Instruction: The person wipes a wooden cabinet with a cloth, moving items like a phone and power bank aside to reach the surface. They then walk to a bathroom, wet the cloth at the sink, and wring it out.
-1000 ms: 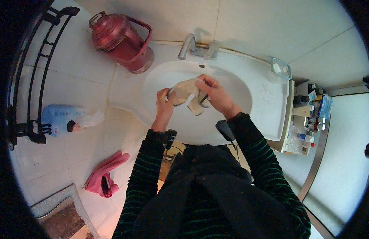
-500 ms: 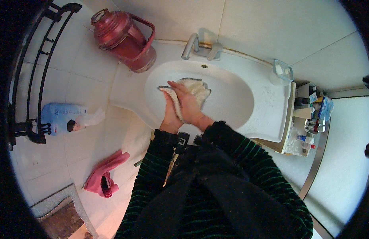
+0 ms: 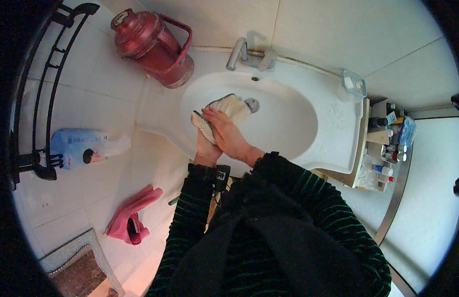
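Over the white washbasin [image 3: 289, 111] I have a cream, thick-textured cloth [image 3: 233, 110] with a dark edge between my hands. My left hand [image 3: 207, 149] is underneath, with the cloth folded over its fingers, which are mostly hidden. My right hand [image 3: 230, 136] presses down on the cloth from above, its fingers lying together across it. One part of the cloth spreads out beyond my fingers toward the metal drain [image 3: 252, 104]. The grey tap [image 3: 237, 53] stands behind the basin, and I see no water running from it.
A red thermos jug [image 3: 155, 47] stands at the basin's back left. A clear plastic box [image 3: 353, 85] sits at the back right corner, beside shelves of bottles [image 3: 387, 143]. Along the left wall are a black rack [image 3: 41, 99], a blue tissue pack [image 3: 78, 147] and a pink cloth [image 3: 133, 215].
The cloth and both hands have shifted slightly left, and the cloth now lies flatter and wider. The drain, covered before, shows. My right hand's fingers have slid toward the left over the cloth.
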The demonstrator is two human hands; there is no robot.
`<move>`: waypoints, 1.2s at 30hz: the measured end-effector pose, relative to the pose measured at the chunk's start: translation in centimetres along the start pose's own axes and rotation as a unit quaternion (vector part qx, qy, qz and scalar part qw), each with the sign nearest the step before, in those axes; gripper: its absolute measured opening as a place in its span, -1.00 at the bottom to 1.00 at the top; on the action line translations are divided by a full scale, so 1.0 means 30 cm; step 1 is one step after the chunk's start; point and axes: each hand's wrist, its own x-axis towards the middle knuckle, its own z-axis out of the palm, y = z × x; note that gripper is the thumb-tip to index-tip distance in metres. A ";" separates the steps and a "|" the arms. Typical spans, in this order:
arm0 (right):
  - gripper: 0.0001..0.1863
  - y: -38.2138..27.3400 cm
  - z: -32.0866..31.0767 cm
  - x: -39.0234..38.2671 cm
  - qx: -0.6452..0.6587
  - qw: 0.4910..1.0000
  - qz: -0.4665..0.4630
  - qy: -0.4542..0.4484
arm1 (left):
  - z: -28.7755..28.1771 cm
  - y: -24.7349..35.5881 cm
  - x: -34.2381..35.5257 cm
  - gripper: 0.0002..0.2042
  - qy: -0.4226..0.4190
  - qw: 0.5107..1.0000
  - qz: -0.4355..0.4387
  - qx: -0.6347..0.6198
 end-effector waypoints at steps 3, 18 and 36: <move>-0.50 0.057 -0.033 0.036 0.030 0.997 0.020 0.070 | 0.014 0.006 -0.002 -0.48 0.153 0.968 -0.022 0.195; -0.53 0.087 -0.002 0.020 0.244 0.932 0.218 0.156 | 0.010 0.005 -0.009 -0.45 0.146 0.970 -0.023 0.194; -0.61 -0.056 0.055 0.010 0.083 0.987 -0.075 0.116 | 0.043 0.050 -0.035 -0.28 0.116 0.990 0.065 -0.045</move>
